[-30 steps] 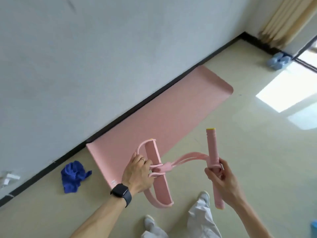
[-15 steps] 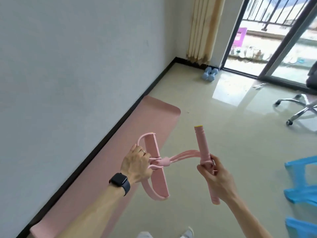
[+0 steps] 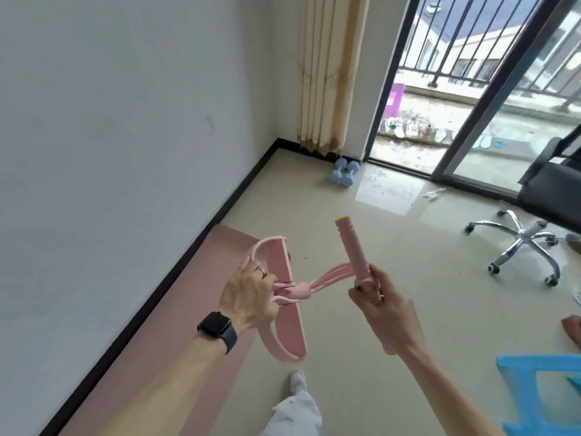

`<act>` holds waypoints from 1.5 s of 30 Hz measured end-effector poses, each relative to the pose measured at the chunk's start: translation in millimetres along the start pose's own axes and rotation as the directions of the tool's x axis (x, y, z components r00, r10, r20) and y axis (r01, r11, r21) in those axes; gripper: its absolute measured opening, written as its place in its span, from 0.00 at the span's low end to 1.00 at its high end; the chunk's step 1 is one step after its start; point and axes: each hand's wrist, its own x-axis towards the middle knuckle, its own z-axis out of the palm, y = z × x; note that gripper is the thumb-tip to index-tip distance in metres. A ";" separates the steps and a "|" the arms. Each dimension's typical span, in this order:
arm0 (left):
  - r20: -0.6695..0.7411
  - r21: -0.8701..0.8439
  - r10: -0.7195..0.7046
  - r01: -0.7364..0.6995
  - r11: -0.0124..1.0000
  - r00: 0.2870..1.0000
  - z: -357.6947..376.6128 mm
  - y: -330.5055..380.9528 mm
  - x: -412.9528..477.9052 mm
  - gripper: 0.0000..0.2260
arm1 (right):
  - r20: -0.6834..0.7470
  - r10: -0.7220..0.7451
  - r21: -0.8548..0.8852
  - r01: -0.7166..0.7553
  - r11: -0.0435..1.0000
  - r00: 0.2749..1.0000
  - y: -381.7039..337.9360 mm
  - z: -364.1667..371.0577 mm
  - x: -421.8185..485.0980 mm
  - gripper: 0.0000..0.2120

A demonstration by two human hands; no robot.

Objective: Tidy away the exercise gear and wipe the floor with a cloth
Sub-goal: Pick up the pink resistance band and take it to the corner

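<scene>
I hold a pink pedal resistance puller point(image 3: 301, 289) in front of me, above the floor. My left hand point(image 3: 250, 292) grips its flat foot-pedal end, a black watch on that wrist. My right hand point(image 3: 382, 305) grips the round foam handle bar, whose yellow-capped tip points up. Pink elastic cords run between the two parts. A pink exercise mat point(image 3: 163, 341) lies flat along the wall's black skirting at the left. Two light blue dumbbells point(image 3: 344, 173) sit on the floor in the far corner, below the curtain. No cloth is in view.
A black office chair point(image 3: 528, 240) on a chrome wheeled base stands at the right. A blue plastic stool point(image 3: 544, 394) is at the lower right. A sliding glass door point(image 3: 490, 127) opens onto a balcony. My feet and light trousers point(image 3: 295, 407) show below.
My view has swung up and right, away from the mat's near end; the blue cloth has left the frame, and the dumbbells, door and chair came in. Both hands keep their grip.
</scene>
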 end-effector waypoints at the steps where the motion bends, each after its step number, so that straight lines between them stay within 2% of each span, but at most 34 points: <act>1: 0.003 0.000 0.005 -0.005 1.000 1.000 0.0 -4.7 29.5 0.18 | -0.015 0.006 0.003 -0.006 1.000 1.000 -7.6 -3.0 24.4 0.20; 5: 0.041 -0.035 0.049 -0.048 0.998 0.998 -3.6 -15.2 135.4 0.22 | -0.026 0.021 -0.046 -0.022 0.999 0.999 -31.5 -19.6 107.6 0.19; 13: 0.149 -0.018 0.047 -0.045 0.999 0.988 27.2 -27.7 320.6 0.20 | 0.012 0.053 -0.137 -0.051 0.989 0.999 -30.6 -41.2 278.2 0.22; 16: 0.206 -0.028 0.013 -0.007 1.000 0.978 46.9 -37.0 394.1 0.21 | 0.028 0.050 -0.142 -0.045 0.989 0.998 -22.1 -49.6 358.3 0.21; 20: 0.242 -0.010 -0.053 0.057 0.998 0.969 62.6 -43.9 492.7 0.18 | 0.085 0.058 -0.147 -0.045 0.988 0.995 -20.3 -66.5 473.8 0.21; 23: 0.233 -0.001 -0.107 0.110 0.994 0.967 67.4 -49.5 559.6 0.18 | 0.140 0.060 -0.193 -0.032 0.981 0.988 -35.0 -81.5 551.2 0.23; 32: 0.330 -0.076 -0.215 0.253 0.965 0.919 103.6 -89.9 722.9 0.24 | 0.286 0.028 -0.281 0.056 0.958 0.958 -71.4 -84.2 758.5 0.22; 39: 0.537 -0.225 -0.228 0.399 0.889 0.812 168.5 -143.1 850.3 0.23 | 0.349 0.079 -0.318 0.039 0.947 0.934 -81.4 -47.7 927.9 0.21; 45: 0.623 -0.246 -0.306 0.553 0.796 0.719 197.4 -174.9 931.6 0.20 | 0.436 0.097 -0.407 0.099 0.908 0.895 -93.3 -25.6 1044.5 0.23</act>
